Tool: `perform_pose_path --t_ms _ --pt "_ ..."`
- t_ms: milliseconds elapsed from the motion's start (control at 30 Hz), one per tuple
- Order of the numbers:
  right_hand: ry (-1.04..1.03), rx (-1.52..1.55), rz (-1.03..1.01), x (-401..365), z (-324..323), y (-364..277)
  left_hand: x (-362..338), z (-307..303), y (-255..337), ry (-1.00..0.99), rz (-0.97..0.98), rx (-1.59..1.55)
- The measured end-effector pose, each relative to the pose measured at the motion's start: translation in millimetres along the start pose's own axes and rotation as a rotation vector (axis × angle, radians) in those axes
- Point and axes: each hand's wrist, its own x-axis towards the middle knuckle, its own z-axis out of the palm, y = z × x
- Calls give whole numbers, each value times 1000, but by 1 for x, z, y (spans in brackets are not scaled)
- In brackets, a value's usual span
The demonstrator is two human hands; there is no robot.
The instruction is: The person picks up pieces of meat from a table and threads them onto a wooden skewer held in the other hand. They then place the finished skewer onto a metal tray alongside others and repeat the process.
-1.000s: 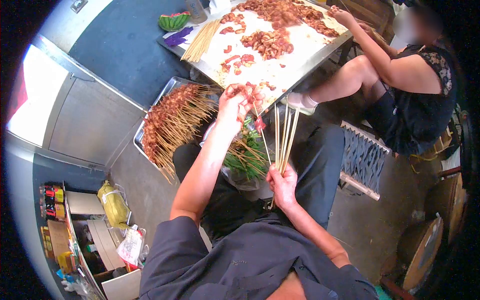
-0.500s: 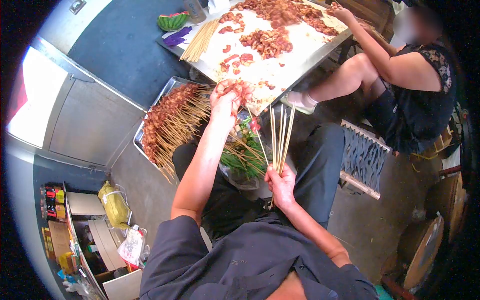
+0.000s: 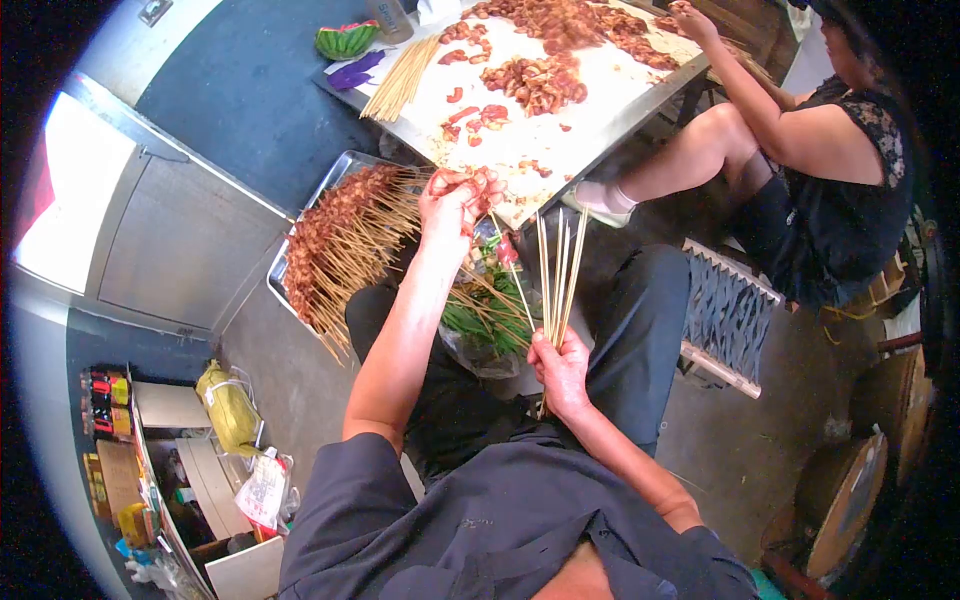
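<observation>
My left hand [image 3: 455, 205] is raised near the table's edge, its fingers closed on pieces of raw meat [image 3: 478, 185]. My right hand [image 3: 563, 370] sits above my lap, gripping a bundle of bare bamboo skewers [image 3: 555, 275] that fan upward. One skewer leans left and carries a red meat piece [image 3: 507, 250] near its tip, just below my left hand. Under both hands lies a bag of green vegetables [image 3: 490, 320] with more sticks in it.
A metal tray [image 3: 283, 270] of finished meat skewers [image 3: 345, 240] is at my left. The steel table [image 3: 560, 140] holds meat piles [image 3: 540, 85], loose skewers [image 3: 400, 80] and a watermelon slice [image 3: 346, 42]. Another person [image 3: 810, 150] sits opposite. A stool [image 3: 725, 320] is on the right.
My left hand has moved slightly left and up toward the table edge with the meat. The skewer bundle in my right hand has shifted a little to the left.
</observation>
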Motion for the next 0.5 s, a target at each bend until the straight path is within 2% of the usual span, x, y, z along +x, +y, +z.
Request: perform_pose_path --t_ms 267,500 --pt "-2 -6 -6 0 2 -1 -8 5 -7 52 72 -84" --pt "0 5 7 -3 0 0 -13 -2 -13 60 35 63"
